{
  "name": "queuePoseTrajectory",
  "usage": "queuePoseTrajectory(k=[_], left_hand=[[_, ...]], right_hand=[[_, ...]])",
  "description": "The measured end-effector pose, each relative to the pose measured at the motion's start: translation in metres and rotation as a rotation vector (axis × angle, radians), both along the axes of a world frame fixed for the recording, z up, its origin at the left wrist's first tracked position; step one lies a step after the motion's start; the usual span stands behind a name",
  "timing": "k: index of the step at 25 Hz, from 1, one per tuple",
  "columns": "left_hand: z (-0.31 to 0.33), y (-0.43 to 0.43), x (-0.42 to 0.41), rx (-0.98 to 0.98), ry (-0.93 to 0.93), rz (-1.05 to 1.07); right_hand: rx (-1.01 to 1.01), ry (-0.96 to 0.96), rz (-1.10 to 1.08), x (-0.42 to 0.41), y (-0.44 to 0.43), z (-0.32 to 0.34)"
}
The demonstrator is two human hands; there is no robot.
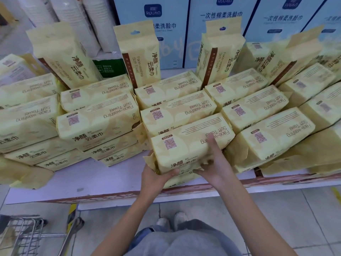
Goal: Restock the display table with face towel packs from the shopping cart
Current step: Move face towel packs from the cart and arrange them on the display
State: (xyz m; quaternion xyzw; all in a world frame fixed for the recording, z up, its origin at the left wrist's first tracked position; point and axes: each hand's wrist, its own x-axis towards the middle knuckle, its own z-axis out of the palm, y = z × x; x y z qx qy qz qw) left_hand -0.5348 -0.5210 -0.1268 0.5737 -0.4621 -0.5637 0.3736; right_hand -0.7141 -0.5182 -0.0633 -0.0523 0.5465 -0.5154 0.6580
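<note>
- Two hands hold one face towel pack (191,143) at the lower centre of the frame, at the near end of the middle column of stock.
- At the pack's near left corner, the left hand (156,177) cups it from below, its thumb lying across the front face; its fingers are hidden underneath.
- At the pack's near right edge, the right hand (216,163) grips it, with the thumb stretched up over the top face and the fingers curled round the lower edge.
- Held flat with its code label upward, the pack lies over a lower pack (185,173); whether the two touch cannot be told.
- Across the middle of the frame, flat packs (99,119) are stacked in rows on the white display table (88,182).
- Behind those rows, in the upper half, stand several upright packs (140,52).
- Along the top edge, blue boxes (166,24) form the back row, with stacked white cups (73,19) at the upper left.
- At the lower left corner, the wire shopping cart (31,235) stands on the tiled floor (276,218), well apart from the held pack.
</note>
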Motion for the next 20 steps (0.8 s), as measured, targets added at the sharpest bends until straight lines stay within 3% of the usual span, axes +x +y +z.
queuePoseTrajectory(k=[4,7,11,16,20], left_hand=[[0.0,-0.003,0.002,-0.021,-0.052,-0.023],[-0.006,-0.006,0.008,-0.013,-0.12,-0.06],[-0.024,-0.005,0.011,0.069,-0.198,-0.075],[-0.023,-0.01,0.01,0.016,-0.259,-0.06],[-0.024,-0.006,0.009,0.019,-0.265,-0.039]], right_hand=[[0.003,-0.081,0.014,0.004,0.022,-0.023],[0.13,-0.242,-0.056,0.007,0.031,-0.048],[0.266,-0.334,0.017,0.01,0.026,-0.081],[0.158,-0.607,-0.083,0.013,0.015,-0.095],[0.138,-0.645,-0.107,0.01,0.01,-0.098]])
